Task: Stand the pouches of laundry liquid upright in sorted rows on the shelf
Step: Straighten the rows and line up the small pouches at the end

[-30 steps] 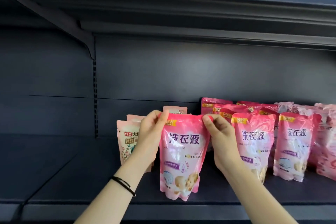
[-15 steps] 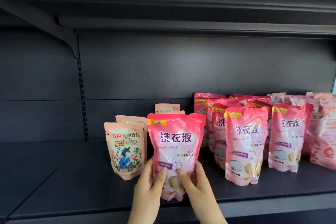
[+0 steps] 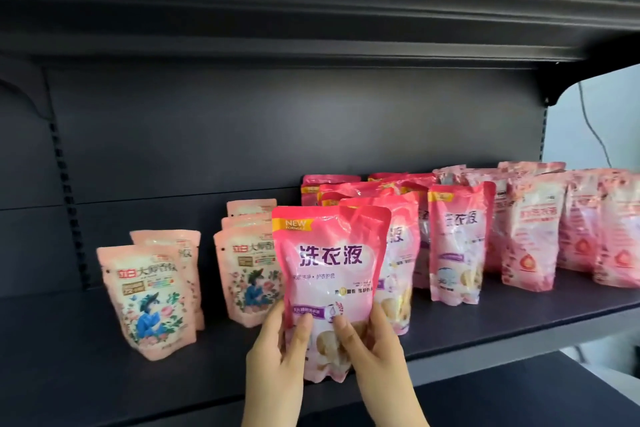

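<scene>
A bright pink pouch (image 3: 329, 270) with a yellow NEW corner stands upright at the front of the dark shelf (image 3: 86, 367). My left hand (image 3: 277, 357) grips its lower left side, thumb across the front. My right hand (image 3: 374, 354) grips its lower right side the same way. Behind and to its right stand rows of matching pink pouches (image 3: 457, 246). Pale floral pouches (image 3: 149, 298) stand in two short rows to its left. Lighter pink pouches (image 3: 533, 236) fill the right end of the shelf.
An upper shelf (image 3: 311, 10) overhangs the row. The left part of the shelf holds no pouches. A slotted upright (image 3: 65, 201) runs down the back panel at left. A lower shelf (image 3: 519, 399) shows at bottom right.
Both hands slid from the pouch's top corners down to its lower sides. The view shifted right, so more pouches on the right now show.
</scene>
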`<state>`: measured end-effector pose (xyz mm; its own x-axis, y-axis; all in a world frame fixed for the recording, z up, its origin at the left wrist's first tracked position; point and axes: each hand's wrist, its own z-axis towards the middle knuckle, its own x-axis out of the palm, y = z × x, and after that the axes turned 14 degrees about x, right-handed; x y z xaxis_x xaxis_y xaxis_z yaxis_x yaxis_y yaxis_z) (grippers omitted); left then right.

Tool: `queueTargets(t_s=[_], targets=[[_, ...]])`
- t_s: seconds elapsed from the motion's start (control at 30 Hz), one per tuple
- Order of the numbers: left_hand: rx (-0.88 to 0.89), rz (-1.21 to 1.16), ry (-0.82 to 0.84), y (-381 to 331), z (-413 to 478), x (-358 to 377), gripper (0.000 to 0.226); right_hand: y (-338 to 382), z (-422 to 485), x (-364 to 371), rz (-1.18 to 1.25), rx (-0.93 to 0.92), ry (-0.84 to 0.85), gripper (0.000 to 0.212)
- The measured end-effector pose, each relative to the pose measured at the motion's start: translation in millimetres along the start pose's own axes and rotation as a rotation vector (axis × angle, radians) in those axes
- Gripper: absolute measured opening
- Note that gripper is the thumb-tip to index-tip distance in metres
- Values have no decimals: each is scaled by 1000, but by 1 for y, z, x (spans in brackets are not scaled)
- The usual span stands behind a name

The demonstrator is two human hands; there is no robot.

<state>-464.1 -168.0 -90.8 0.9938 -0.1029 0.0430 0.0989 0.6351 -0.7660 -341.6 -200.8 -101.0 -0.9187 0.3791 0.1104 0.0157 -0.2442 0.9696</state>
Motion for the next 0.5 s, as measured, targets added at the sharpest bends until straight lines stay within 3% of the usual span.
queueTargets(t_s=[0.1,0.23,0.43,0.5], targets=[[-7,-16,-8,-6,-11,42,39,0,5,-44,-14,8,21,48],[-17,-9,-40,-13,-25,97,42,11,14,-103,-69,-9,82,40],[-3,4,-13,-13,-37,179,46,13,33,-183,-126,30,73,47],[5,10,5,-12,-32,203,40,17,42,-204,-131,39,51,34]])
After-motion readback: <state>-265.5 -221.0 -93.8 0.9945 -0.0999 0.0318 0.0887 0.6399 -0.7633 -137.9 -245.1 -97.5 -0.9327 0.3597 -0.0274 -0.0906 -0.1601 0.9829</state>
